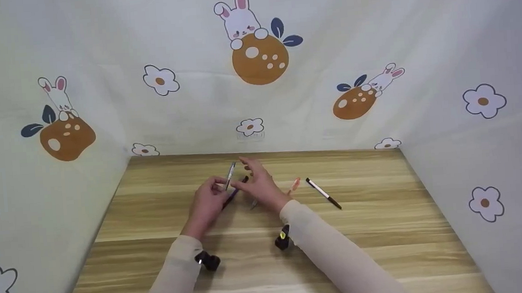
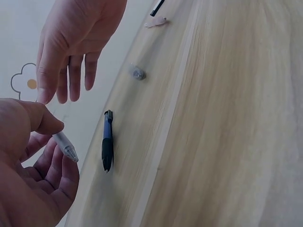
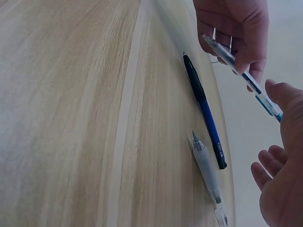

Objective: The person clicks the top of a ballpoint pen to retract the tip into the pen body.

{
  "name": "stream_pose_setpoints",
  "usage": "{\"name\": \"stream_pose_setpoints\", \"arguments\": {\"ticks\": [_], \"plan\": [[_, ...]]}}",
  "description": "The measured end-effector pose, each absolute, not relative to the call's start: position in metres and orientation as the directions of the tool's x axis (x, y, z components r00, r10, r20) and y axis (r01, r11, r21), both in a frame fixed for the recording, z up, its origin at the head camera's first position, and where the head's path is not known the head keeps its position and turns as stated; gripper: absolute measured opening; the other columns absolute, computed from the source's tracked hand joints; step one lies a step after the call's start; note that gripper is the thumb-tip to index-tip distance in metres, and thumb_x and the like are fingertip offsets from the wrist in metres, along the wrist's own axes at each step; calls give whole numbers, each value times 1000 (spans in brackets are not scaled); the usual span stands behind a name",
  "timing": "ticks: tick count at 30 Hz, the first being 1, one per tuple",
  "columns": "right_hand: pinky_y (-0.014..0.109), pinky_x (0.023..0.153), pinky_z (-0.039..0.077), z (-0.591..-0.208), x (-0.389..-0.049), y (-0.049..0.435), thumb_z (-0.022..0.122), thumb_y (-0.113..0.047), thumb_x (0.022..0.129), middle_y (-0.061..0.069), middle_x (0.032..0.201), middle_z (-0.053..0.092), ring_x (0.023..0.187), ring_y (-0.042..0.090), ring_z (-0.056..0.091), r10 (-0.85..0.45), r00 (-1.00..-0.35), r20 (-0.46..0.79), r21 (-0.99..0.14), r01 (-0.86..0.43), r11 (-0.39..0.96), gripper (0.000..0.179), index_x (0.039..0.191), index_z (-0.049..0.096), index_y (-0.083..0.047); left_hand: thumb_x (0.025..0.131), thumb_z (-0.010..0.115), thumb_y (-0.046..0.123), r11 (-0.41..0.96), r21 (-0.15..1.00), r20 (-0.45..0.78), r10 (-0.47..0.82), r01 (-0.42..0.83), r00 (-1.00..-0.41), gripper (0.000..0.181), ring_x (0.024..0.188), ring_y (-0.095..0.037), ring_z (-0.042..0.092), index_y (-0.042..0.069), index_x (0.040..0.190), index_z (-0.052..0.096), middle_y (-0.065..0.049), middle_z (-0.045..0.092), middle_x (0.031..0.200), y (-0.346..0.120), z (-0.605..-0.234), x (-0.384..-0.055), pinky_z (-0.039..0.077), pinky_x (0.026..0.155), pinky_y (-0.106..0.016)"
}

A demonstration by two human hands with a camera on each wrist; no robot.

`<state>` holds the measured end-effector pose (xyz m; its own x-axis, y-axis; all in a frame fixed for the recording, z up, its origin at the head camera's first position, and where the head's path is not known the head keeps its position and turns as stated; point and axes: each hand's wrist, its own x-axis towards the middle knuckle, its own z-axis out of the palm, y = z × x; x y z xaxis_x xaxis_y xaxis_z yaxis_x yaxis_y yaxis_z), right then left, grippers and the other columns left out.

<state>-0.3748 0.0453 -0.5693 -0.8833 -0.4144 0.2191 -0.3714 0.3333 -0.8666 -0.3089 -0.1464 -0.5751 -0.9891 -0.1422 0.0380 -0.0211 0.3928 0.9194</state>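
My left hand (image 1: pixel 206 204) pinches a slim clear pen (image 3: pixel 234 63) with a teal clip between thumb and fingers, holding it tilted above the table. Close by its clip end is my right hand (image 1: pixel 262 186), its thumb beside the pen and its fingers spread apart from it. Below the hands, a dark blue pen (image 3: pixel 201 101) with a black grip lies on the wooden table (image 1: pixel 251 276). A clear and grey pen (image 3: pixel 206 168) lies alongside it, mostly hidden under my right hand in the head view.
Right of my right hand lie an orange-tipped pen (image 1: pixel 295 183), partly covered by the wrist, and a white pen (image 1: pixel 323 193) with black ends. Printed cloth walls (image 1: pixel 194 110) rise at the table's back and sides. Small black cameras (image 1: pixel 208 261) sit on both wrists.
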Motion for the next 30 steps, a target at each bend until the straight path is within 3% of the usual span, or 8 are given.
{"name": "stream_pose_setpoints", "arguments": {"ticks": [4,10,15,30], "plan": [[53,120,47,-569,-374,42,85,-26,100,13,166,47,150,40,48,-419,-889,187,-860,-354,367,81,168,44,-10,94,71,2,393,919,32,-144,-27,-989,33,90,-23,66,9,126,72,-9,72,104,-150,-575,-309,54,73,-33],[48,120,46,-571,-377,36,86,-23,99,16,164,48,149,40,50,-448,-870,206,-824,-401,401,82,168,44,-8,97,72,4,433,900,21,-153,-48,-988,33,93,-25,68,8,130,72,-10,72,108,-158,-577,-312,56,74,-36],[50,120,46,-576,-381,32,87,-26,98,19,161,50,146,43,52,-467,-851,241,-792,-451,412,85,166,43,-3,99,73,6,479,875,19,-170,-66,-985,33,97,-27,69,10,132,73,-10,73,111,-167,-580,-314,56,80,-40],[48,116,51,-570,-376,26,86,-28,99,18,166,45,150,41,48,-475,-863,173,-818,-395,419,86,170,41,-11,101,73,3,497,866,34,-174,-58,-984,34,101,-26,68,7,134,74,-11,72,114,-186,-585,-320,58,84,-38]]}}
